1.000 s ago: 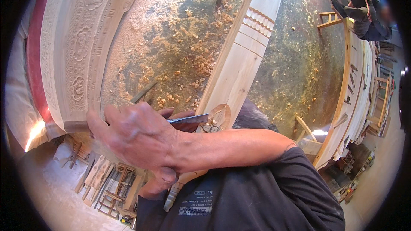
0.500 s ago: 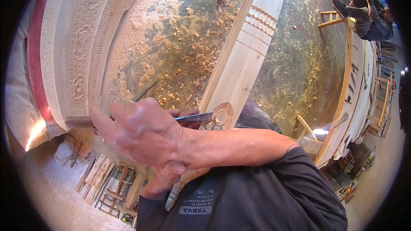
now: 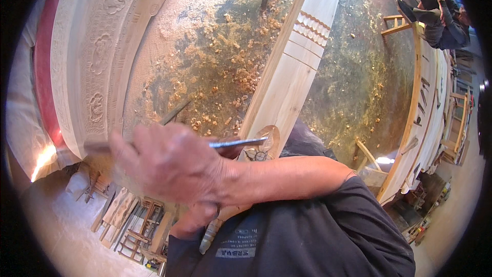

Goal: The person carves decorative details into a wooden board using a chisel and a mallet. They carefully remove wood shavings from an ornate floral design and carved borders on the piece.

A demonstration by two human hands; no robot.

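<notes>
My right hand (image 3: 171,161) is closed around the wooden handle of a carving chisel (image 3: 238,143), knuckles up. The narrow metal blade points right, its tip over an oval carving (image 3: 269,141) on a long pale board (image 3: 294,77). Beside the tip is a small round petalled pattern. My right forearm crosses above my left wrist. My left hand (image 3: 199,215) is mostly hidden beneath it; fingers showing under the blade appear closed against it. Wavy carved bands and thin cross lines run over the board farther up.
A large carved curved panel (image 3: 97,61) stands at the left. Wood shavings (image 3: 230,82) litter the floor. On the right, a long bench (image 3: 410,138) holds several hand tools, and another person (image 3: 441,18) sits beyond it. Chair frames and boards (image 3: 143,220) lie at the lower left.
The chisel has shifted slightly to the right, its tip now farther over the oval carving. My right hand moved a little with it and looks blurred.
</notes>
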